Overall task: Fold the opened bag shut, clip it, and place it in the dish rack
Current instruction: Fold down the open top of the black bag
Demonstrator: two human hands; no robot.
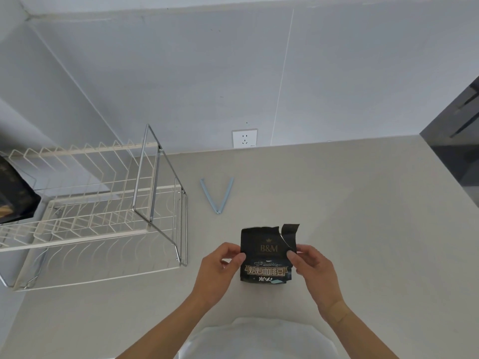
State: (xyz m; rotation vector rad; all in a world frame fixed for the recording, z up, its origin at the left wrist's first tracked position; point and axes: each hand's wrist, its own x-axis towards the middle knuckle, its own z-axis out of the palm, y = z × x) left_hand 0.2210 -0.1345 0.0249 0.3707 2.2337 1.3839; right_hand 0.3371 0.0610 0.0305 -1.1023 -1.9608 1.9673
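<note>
A small black coffee bag [267,251] with gold lettering stands on the counter near me, its torn top open and a flap sticking up at the right corner. My left hand [223,265] pinches the bag's left edge. On the opposite edge my right hand [311,265] grips it with thumb and fingers. A pale blue sealing clip [217,196] lies open in a V shape on the counter just beyond the bag. The white wire dish rack [98,203] with a chrome frame stands to the left.
Another dark bag [15,193] sits at the rack's far left. A wall socket [244,138] is behind the clip. A dark appliance [456,141] borders the counter [363,216] at the right.
</note>
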